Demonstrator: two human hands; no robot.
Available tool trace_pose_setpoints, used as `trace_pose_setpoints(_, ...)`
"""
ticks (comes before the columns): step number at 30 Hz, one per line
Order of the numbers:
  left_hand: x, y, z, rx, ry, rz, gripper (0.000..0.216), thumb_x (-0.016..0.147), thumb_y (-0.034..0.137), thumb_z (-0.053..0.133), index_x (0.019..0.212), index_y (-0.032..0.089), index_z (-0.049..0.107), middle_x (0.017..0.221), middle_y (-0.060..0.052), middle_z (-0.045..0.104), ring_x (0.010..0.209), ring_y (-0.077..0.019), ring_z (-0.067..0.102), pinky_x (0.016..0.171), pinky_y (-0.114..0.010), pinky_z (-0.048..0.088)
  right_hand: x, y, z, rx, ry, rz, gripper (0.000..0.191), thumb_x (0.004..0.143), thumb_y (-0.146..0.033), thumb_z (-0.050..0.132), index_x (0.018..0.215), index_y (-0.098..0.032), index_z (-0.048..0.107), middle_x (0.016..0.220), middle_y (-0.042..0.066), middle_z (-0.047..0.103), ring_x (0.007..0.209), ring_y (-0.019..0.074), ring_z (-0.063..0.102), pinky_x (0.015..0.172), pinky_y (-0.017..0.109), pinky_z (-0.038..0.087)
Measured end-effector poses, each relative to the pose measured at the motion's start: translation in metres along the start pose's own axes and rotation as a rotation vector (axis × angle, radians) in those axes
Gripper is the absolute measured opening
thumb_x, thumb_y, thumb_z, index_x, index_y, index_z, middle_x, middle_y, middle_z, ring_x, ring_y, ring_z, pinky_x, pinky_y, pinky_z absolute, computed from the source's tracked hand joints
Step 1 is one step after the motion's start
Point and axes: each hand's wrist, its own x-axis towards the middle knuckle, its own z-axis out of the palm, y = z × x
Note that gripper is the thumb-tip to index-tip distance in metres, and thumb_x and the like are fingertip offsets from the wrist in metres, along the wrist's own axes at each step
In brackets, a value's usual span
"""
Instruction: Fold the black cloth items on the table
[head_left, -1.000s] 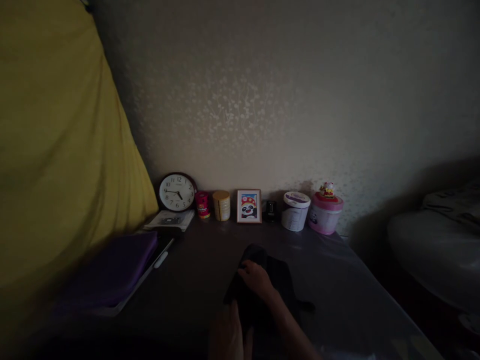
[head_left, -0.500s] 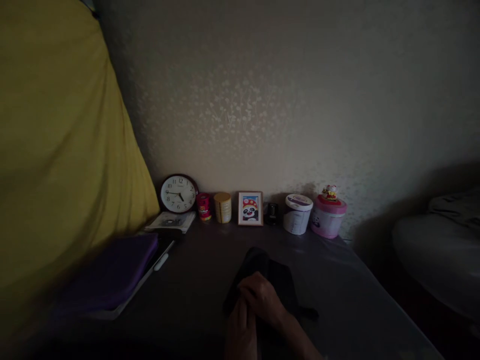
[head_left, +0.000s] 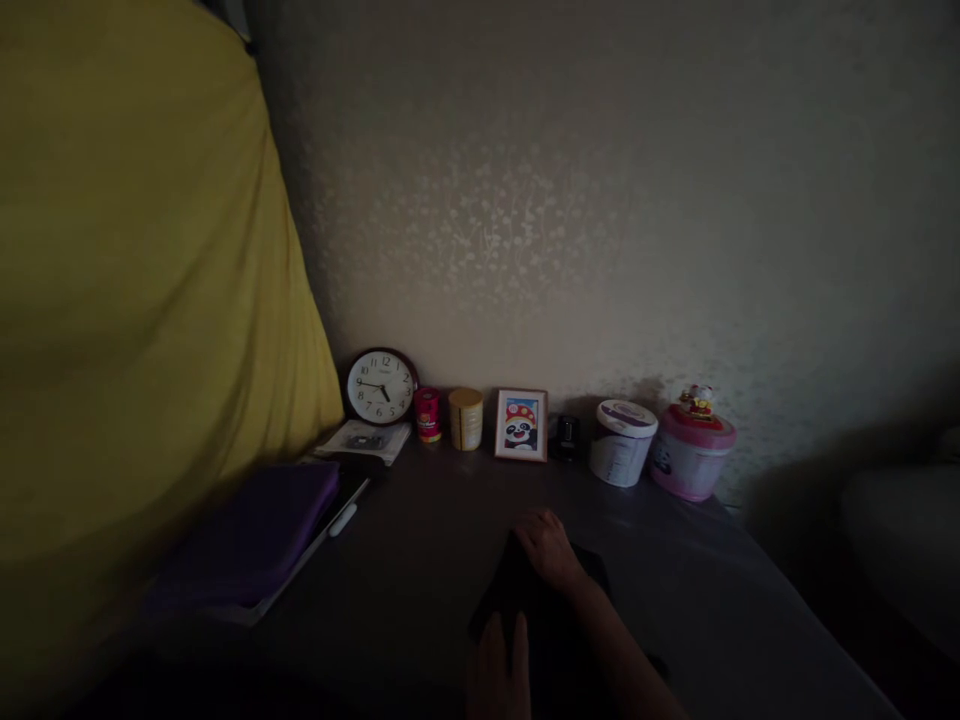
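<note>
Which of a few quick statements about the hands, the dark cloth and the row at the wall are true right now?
1. The right hand and the left hand both lie on the dark cloth. True.
2. The clock lies flat on the table. False: it stands upright at the wall, at the left end of the row.
3. The framed panda picture stands between the yellow can and the white tub. True.
4. The figurine sits on the white tub. False: it sits on the lid of the pink tub.
5. The purple folder lies to the right of the hands. False: it lies to their left.
</note>
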Motion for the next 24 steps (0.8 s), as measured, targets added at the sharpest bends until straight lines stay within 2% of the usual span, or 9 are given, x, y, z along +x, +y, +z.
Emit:
trace_pose_setpoints(4,0.004,0.001,-0.008,-0.083,-0.099,-0.028,0.064,0.074,-0.005,0.016,0.13,0.021,0.032,0.131,-0.015,0.043,0.117,-0.0288,0.045,0.094,-0.047,0.04,0.016,0.013,-0.003,-0.059,-0.061,0.103,0.031,0.09,-0.023,0.033,0.092,-0.02,0.064,0.099,0.006,0.065,0.099,0.0168,0.054,0.088,0.03,0.035)
trace_pose_setpoints(7,0.006,-0.001,-0.006,-0.112,-0.117,-0.022,0.064,0.074,-0.005,0.015,0.131,0.02,0.031,0.132,-0.014,0.043,0.117,-0.0276,0.045,0.095,-0.045,0.039,0.013,0.007,-0.007,-0.102,0.062,0.205,0.028,0.088,-0.022,0.036,0.095,-0.017,0.062,0.103,0.009,0.063,0.1,0.0183,0.053,0.09,0.032,0.033)
trace_pose_setpoints(10,0.005,-0.002,-0.004,-0.12,-0.1,-0.029,0.062,0.075,-0.004,0.017,0.131,0.018,0.032,0.131,-0.016,0.044,0.116,-0.0278,0.045,0.096,-0.044,0.037,-0.007,-0.013,-0.009,-0.007,0.134,0.123,0.027,0.089,-0.026,0.037,0.096,-0.018,0.062,0.103,0.007,0.063,0.105,0.0175,0.05,0.093,0.032,0.031)
trace_pose_setpoints(13,0.003,-0.004,-0.008,-0.124,-0.1,-0.009,0.06,0.075,-0.003,0.021,0.132,0.016,0.031,0.131,-0.016,0.044,0.117,-0.0274,0.045,0.098,-0.042,0.034,-0.023,-0.031,-0.005,0.089,0.035,-0.004,0.028,0.089,-0.027,0.037,0.087,-0.023,0.064,0.096,0.002,0.066,0.11,0.0165,0.048,0.1,0.036,0.024)
trace_pose_setpoints(15,0.002,-0.005,-0.016,-0.115,-0.133,0.034,0.062,0.074,-0.004,0.021,0.133,0.014,0.027,0.132,-0.017,0.042,0.118,-0.0263,0.043,0.098,-0.042,0.033,-0.024,-0.03,0.0,0.078,0.023,0.015,0.029,0.089,-0.024,0.035,0.089,-0.024,0.064,0.103,0.001,0.065,0.114,0.0169,0.045,0.102,0.04,0.021)
trace_pose_setpoints(19,-0.001,-0.006,-0.035,-0.115,-0.245,0.051,0.064,0.073,-0.001,0.025,0.136,0.01,0.017,0.136,-0.018,0.035,0.123,-0.027,0.037,0.099,-0.04,0.031,-0.017,0.004,0.002,-0.003,0.209,0.291,0.031,0.084,-0.021,0.038,0.109,-0.016,0.058,0.119,0.01,0.056,0.114,0.0205,0.046,0.097,0.039,0.031)
trace_pose_setpoints(22,-0.004,-0.007,-0.041,-0.142,-0.259,0.087,0.072,0.069,0.002,0.034,0.137,0.007,0.01,0.139,-0.02,0.03,0.125,-0.0278,0.032,0.101,-0.038,0.029,-0.034,0.036,-0.005,0.023,0.335,0.486,0.035,0.08,-0.021,0.039,0.108,-0.009,0.057,0.112,0.015,0.059,0.107,0.0216,0.052,0.092,0.034,0.038)
trace_pose_setpoints(24,-0.006,-0.009,-0.041,-0.16,-0.249,0.135,0.077,0.066,0.002,0.038,0.137,0.006,0.006,0.14,-0.021,0.025,0.127,-0.0284,0.029,0.102,-0.038,0.027,-0.058,0.05,-0.011,0.045,0.376,0.619,0.035,0.08,-0.024,0.038,0.103,-0.01,0.059,0.105,0.015,0.063,0.099,0.022,0.057,0.087,0.033,0.041)
